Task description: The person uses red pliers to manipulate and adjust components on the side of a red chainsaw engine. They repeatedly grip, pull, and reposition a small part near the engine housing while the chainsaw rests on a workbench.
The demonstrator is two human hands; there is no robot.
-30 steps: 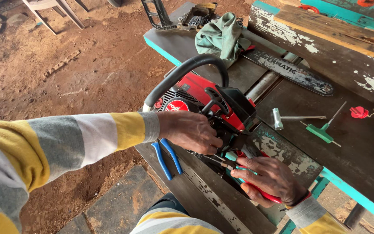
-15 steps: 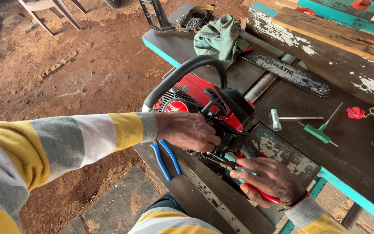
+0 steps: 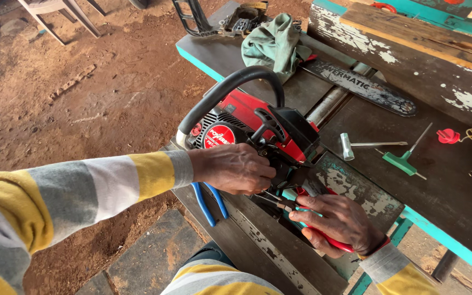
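Note:
A red and black chainsaw with a curved black handle sits on a worn dark workbench. My left hand rests on its rear housing, fingers curled against the black part. My right hand grips red-handled pliers, whose thin metal jaws point left into the underside of the saw's rear. Both arms wear sleeves striped yellow, grey and white.
Blue-handled pliers lie at the bench's front edge. A socket wrench, a green T-handle key, a red cap, a guide bar and a green cloth lie further back. Red dirt floor spreads to the left.
Both hands stay in place on the saw and the pliers; the view has shifted only slightly.

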